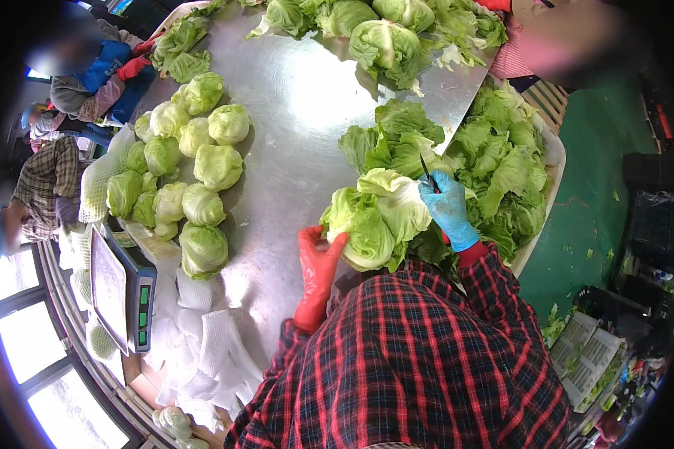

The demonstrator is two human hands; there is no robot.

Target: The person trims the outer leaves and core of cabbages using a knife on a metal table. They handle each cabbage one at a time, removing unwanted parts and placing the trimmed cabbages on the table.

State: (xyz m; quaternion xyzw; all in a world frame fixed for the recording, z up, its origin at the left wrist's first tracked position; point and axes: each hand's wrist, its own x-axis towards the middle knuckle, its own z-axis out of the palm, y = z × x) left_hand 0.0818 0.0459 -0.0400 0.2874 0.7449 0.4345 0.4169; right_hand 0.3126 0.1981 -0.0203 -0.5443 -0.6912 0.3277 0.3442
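Observation:
My left hand point(319, 264), in a red rubber glove, grips the left side of a head of iceberg lettuce point(365, 230) at the table's near edge. An outer leaf point(401, 205) stands away from the head on its right side. In a blue glove, my right hand point(448, 207) holds a small knife point(425, 166) with its dark blade pointing up and away from me. The right fingers are at the edge of that outer leaf; whether they pinch it is hard to tell. Just beyond lie loose green leaves point(396, 137) on the metal table point(281, 140).
Trimmed lettuce heads point(194, 146) sit at the left, beside a weighing scale point(140, 303) and white foam net sleeves point(208, 348). A bin of leaves point(553, 151) stands at my right. More lettuces point(385, 47) lie at the far end. Several co-workers stand around the table.

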